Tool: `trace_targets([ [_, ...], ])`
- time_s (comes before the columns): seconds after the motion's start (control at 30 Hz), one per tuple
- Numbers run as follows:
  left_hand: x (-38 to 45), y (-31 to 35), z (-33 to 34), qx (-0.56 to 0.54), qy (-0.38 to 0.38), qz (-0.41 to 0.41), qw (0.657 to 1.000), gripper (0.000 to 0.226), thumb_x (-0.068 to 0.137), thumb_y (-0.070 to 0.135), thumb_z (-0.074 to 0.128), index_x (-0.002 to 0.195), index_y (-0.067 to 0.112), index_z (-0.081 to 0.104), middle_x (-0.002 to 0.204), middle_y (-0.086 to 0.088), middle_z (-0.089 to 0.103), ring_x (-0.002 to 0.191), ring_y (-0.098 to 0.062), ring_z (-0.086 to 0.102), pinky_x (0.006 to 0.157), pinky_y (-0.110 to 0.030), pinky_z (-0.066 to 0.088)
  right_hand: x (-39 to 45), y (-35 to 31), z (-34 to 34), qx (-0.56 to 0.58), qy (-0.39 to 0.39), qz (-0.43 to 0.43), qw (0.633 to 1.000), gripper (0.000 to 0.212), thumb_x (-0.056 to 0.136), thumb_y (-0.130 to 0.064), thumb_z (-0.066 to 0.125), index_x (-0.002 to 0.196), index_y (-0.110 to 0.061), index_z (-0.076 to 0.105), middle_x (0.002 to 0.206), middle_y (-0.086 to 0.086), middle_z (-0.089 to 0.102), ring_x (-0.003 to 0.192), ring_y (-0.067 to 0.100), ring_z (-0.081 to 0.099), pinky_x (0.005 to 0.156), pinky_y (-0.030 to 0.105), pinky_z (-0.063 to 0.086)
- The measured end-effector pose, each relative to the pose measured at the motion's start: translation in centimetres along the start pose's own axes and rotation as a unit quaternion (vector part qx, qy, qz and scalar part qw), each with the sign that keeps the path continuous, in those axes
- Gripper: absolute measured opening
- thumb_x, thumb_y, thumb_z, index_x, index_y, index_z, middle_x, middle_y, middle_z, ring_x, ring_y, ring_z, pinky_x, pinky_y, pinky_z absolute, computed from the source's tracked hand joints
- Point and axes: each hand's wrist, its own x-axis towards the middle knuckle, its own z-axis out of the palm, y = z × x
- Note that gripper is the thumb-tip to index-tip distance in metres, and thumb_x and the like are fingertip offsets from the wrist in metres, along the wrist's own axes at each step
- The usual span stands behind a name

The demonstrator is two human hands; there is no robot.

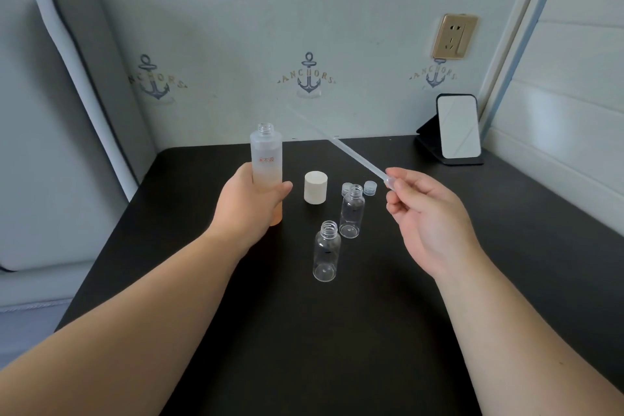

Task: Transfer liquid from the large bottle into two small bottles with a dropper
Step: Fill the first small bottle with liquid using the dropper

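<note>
right hand (429, 213) pinches the bulb end of the long clear plastic dropper (354, 155); its axis slants up and far-left, tip raised right of the open mouth of the tall frosted orange-tinted large bottle (266, 172). left hand (248, 203) wraps that bottle, upright on the dark surface (371, 331). two small clear bottles (352, 211) (326, 251) stand between the hands, uncapped, apparently empty. next: swing the tip left, then down.
</note>
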Motion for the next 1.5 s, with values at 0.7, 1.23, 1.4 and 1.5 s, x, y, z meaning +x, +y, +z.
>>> trace_targets([
  [0.7,-3.2,-1.8,-1.5,-0.035,0.012,0.077,0.996,0.034,0.090,0.046,0.069,0.107,0.060,0.043,0.094,0.026,0.063,0.086,-0.007,0.066,0.070,-0.030,0.051,0.8,-2.4,1.1,0.214,0.076,-0.027,0.973,0.016,0.081,-0.019,0.072,0.085,-0.004,0.075,0.086,0.000,0.076,0.073,0.010,0.068,0.071,0.018,0.054],
  [1.23,-3.1,-1.9,-1.5,-0.009,0.029,0.094,0.995,0.038,0.090,0.045,0.070,0.112,0.058,0.042,0.099,0.036,0.056,0.087,-0.001,0.061,0.067,-0.025,0.045,0.9,-3.6,2.3,0.117,0.099,-0.072,0.986,0.023,0.090,-0.015,0.069,0.070,-0.015,0.080,0.080,0.001,0.074,0.069,0.009,0.066,0.069,0.019,0.053],
  [1.4,-3.1,-1.8,-1.5,-0.010,0.023,0.105,0.994,0.039,0.090,0.040,0.071,0.109,0.060,0.044,0.103,0.038,0.056,0.095,0.014,0.054,0.071,-0.020,0.043,1.2,-4.9,2.5,0.079,0.099,-0.095,0.987,0.024,0.094,-0.010,0.067,0.073,-0.014,0.077,0.077,0.003,0.073,0.065,0.010,0.063,0.066,0.020,0.053],
  [1.5,-3.1,-1.7,-1.5,-0.006,0.021,0.107,0.994,0.038,0.090,0.038,0.071,0.110,0.058,0.045,0.101,0.033,0.058,0.094,0.010,0.056,0.072,-0.021,0.043,1.6,-5.9,2.7,0.060,0.104,-0.113,0.986,0.014,0.094,-0.009,0.068,0.081,-0.010,0.072,0.075,0.003,0.072,0.064,0.012,0.062,0.065,0.020,0.052],
])
